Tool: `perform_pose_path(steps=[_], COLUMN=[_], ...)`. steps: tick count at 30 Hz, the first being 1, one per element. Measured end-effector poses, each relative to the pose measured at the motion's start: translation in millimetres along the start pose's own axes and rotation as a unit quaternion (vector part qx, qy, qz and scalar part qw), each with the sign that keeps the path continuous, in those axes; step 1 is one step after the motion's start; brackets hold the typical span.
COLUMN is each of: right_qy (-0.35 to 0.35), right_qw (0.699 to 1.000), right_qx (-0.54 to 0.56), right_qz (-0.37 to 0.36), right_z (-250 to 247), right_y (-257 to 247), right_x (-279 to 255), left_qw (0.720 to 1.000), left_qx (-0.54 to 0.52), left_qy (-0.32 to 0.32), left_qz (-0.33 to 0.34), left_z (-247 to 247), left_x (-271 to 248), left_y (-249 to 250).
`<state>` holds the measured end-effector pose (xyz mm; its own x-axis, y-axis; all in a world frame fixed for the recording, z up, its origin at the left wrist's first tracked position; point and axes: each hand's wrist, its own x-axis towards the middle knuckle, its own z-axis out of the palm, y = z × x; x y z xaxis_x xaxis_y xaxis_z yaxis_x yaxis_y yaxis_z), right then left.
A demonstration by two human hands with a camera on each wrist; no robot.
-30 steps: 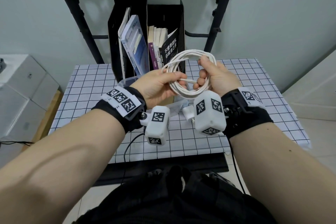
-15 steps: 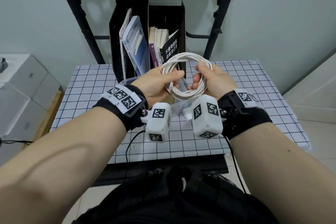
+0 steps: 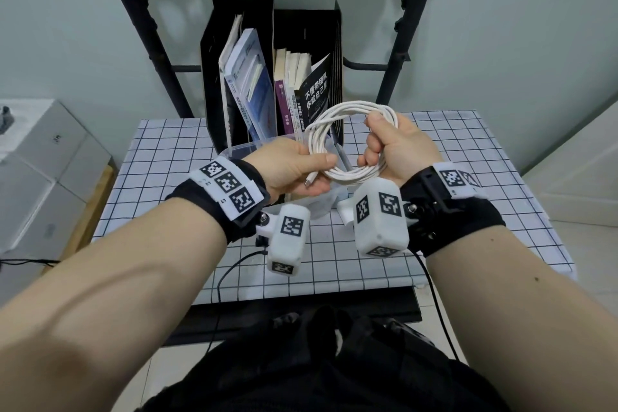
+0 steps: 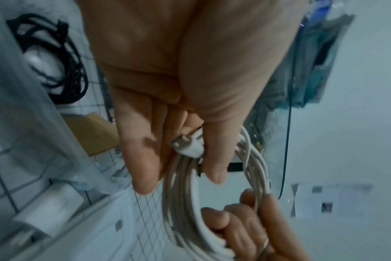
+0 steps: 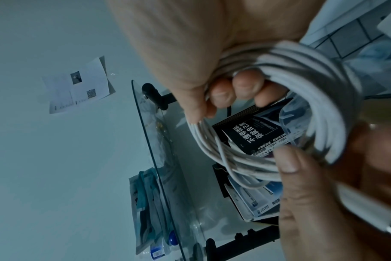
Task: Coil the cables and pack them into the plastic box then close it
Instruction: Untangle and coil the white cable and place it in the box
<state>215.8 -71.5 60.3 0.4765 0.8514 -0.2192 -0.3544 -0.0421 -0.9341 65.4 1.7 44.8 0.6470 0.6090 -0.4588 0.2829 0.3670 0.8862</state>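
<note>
A person holds a coiled white cable (image 3: 351, 140) in both hands, raised above a table covered in a white cloth with a black grid (image 3: 468, 157). The right hand (image 3: 398, 147) has its fingers curled through the middle of the coil, gripping the right side of the loops, with the thumb on top. The left hand (image 3: 291, 167) grips the left side of the coil: its thumb presses the strands and the cable's plug end (image 4: 188, 144) against the fingers, and the metal tip of the plug pokes out toward the palm. The loops form a rough ring, standing nearly upright between the two hands.

Directly beneath the hands sits a clear plastic box (image 3: 244, 149), its rim just visible behind the left wrist. In the left wrist view, a coiled black cable (image 4: 63, 58) lies inside the box. A white charger block (image 4: 49, 208) is near it, though whether it is inside the box is unclear. Behind the box stand black file holders (image 3: 240, 43) filled with books. Both wrists wear black straps carrying white camera units.
</note>
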Motion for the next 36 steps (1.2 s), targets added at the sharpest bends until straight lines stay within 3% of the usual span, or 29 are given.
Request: perform_pose_path(steps=[3,16,25,29,34,36], right_qy=[0.003,0.029,0.001,0.011,0.028,0.035], right_qw=[1.000,0.996,0.969,0.965,0.966,0.975], right_qx=[-0.006,0.083,0.232,0.243,0.215,0.157], right_qz=[-0.002,0.019,0.081,0.099,0.143,0.153], right_z=[-1.2,-19.0,-22.7,-16.5,-9.1,-8.0], right_y=[1.6,-11.1,1.4,2.2,3.3,2.7], right_x=[0.2,6.8,10.1,8.4,5.7,2.2], left_qw=[0.997,0.998,0.989,0.981,0.978,0.981], left_qx=[0.071,-0.036,-0.090,-0.109,-0.134,-0.110], left_qy=[0.014,0.002,-0.092,-0.124,-0.082,-0.047], left_qz=[-0.005,0.058,0.075,0.104,0.137,0.154], left_z=[-1.3,-11.3,-4.2,-0.2,0.7,1.5], left_x=[-0.8,-4.8,-1.7,-2.8,0.2,-0.1], left_y=[-0.1,4.0,3.0,3.8,2.2,3.1])
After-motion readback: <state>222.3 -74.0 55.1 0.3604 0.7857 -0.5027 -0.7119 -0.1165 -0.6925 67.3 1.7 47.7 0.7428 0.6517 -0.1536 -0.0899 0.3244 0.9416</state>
